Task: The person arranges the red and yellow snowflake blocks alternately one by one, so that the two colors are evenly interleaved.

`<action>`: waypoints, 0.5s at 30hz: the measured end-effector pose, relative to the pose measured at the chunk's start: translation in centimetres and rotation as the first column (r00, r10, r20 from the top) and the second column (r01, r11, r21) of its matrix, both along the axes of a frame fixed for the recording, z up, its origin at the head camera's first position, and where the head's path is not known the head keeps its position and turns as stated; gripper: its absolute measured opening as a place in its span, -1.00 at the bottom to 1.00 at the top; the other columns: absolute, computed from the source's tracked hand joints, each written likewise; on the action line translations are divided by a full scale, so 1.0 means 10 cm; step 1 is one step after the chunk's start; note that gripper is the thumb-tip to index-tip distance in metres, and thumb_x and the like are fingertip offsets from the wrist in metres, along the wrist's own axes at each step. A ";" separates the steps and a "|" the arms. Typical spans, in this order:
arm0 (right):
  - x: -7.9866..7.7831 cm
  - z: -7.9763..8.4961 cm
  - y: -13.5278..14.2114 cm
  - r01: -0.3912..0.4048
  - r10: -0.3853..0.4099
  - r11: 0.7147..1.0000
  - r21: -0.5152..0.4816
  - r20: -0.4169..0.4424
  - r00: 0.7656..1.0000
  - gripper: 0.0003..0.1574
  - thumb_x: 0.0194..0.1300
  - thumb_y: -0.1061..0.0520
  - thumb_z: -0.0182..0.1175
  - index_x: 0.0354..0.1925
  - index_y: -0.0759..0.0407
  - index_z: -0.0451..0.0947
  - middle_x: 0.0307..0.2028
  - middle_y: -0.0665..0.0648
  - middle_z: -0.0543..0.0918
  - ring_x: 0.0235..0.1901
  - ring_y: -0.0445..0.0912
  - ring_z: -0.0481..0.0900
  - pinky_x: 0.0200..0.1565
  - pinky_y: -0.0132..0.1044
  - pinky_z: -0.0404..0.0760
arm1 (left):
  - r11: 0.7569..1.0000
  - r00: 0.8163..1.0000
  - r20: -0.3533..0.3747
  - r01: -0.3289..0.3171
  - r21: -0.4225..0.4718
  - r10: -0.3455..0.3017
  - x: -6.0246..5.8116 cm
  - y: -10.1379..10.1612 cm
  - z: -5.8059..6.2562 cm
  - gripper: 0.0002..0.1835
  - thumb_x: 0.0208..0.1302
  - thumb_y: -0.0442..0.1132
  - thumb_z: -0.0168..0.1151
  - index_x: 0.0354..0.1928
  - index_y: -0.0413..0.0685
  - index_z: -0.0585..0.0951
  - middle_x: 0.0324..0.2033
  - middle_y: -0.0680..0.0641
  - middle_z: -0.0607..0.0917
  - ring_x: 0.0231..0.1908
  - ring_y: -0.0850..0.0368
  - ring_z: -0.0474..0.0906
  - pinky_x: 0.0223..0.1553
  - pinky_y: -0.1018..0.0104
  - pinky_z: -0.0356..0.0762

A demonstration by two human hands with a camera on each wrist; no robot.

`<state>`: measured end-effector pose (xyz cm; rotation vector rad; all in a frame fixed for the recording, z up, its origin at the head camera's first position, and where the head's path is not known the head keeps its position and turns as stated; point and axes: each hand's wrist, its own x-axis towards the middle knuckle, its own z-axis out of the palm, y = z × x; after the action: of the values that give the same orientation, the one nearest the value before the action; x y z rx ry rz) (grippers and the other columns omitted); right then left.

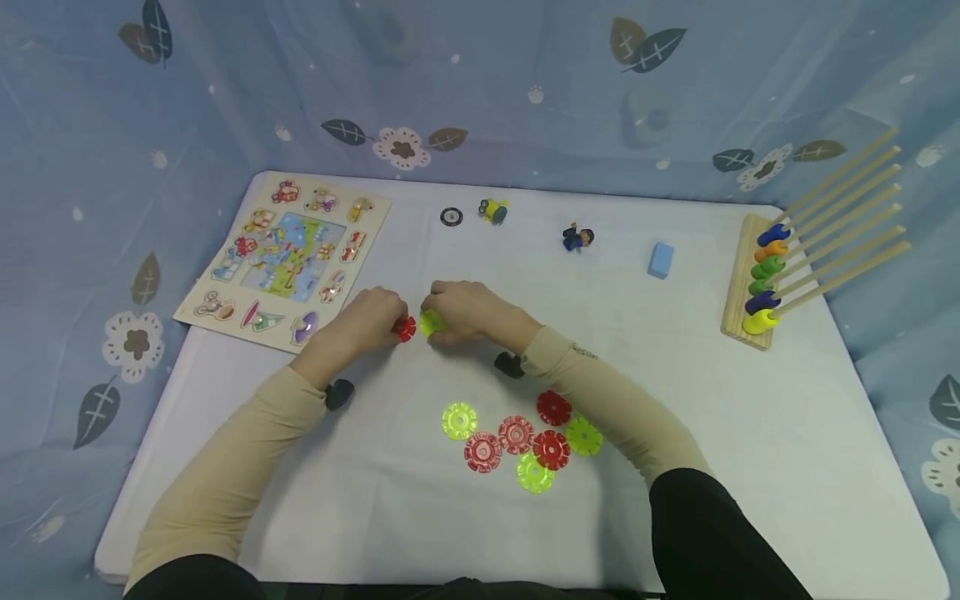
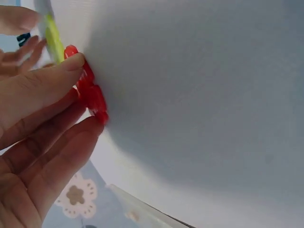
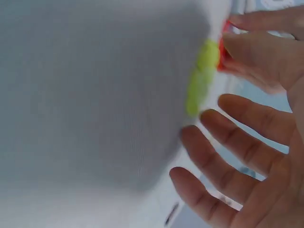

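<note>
Two shiny, flat, round discs with bumpy edges, like little flowers, are left of the middle of the white table [image 1: 390,500]: a red disc [image 1: 407,329] and, just beside it, a yellow-green disc [image 1: 432,322]. The left hand [image 1: 367,321] pinches the red disc, thumb and fingers a little apart. The right hand [image 1: 472,314] holds the yellow-green disc by its edge, fingers bent and spread. From them, the puzzle board [image 1: 365,242] is close at 10 o'clock, seven more discs [image 1: 517,434] at 5. Open table stretches wide toward 3, and to the near edge at 6.
</note>
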<state>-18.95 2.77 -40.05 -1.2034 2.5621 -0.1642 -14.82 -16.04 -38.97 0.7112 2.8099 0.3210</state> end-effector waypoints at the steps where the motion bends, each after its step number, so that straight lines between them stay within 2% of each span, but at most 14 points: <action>1: 0.00 0.02 0.07 0.004 -0.004 1.000 -0.011 0.004 1.000 -0.42 0.18 -0.15 0.27 0.12 0.05 0.57 -0.02 0.04 0.60 -0.12 -0.11 0.59 -0.04 -0.21 0.57 | 1.000 1.000 0.006 0.002 -0.002 -0.002 0.00 0.00 0.00 -0.90 -0.05 -0.42 0.42 -0.45 -0.25 0.67 -0.57 -0.09 0.63 -0.50 0.06 0.46 -0.37 0.22 0.46; 8: 0.06 0.15 0.86 0.018 -0.017 0.999 -0.035 0.025 1.000 -0.51 0.24 -0.13 0.26 0.05 0.07 0.60 -0.08 0.06 0.65 -0.07 -0.07 0.61 0.01 -0.14 0.57 | 1.000 0.999 0.045 -0.019 -0.017 0.020 -0.02 0.00 0.01 -0.89 -0.03 -0.38 0.43 -0.43 -0.23 0.68 -0.53 -0.08 0.65 -0.48 0.07 0.47 -0.33 0.21 0.47; 12: 0.22 0.14 1.27 0.017 -0.015 0.999 -0.037 0.042 0.999 -0.53 0.20 -0.10 0.31 0.02 0.08 0.62 -0.09 0.06 0.66 -0.12 -0.08 0.62 -0.03 -0.13 0.59 | 1.000 0.999 0.040 -0.009 -0.027 0.010 -0.02 0.00 0.00 -0.89 -0.02 -0.37 0.43 -0.42 -0.22 0.68 -0.53 -0.08 0.65 -0.48 0.07 0.47 -0.33 0.21 0.47; 15: 0.40 0.11 1.49 -0.001 0.002 0.999 -0.038 0.049 0.999 -0.53 0.16 -0.09 0.35 0.01 0.06 0.63 -0.08 0.04 0.66 -0.14 -0.09 0.62 -0.05 -0.14 0.60 | 0.999 0.999 0.038 -0.004 -0.036 0.006 -0.02 0.02 0.02 -0.89 -0.01 -0.36 0.44 -0.42 -0.22 0.67 -0.53 -0.07 0.64 -0.48 0.08 0.46 -0.33 0.21 0.47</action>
<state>-14.91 17.67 -38.96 -1.1995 2.5261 -0.2401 -14.99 -15.85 -38.80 0.6831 2.7751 0.2813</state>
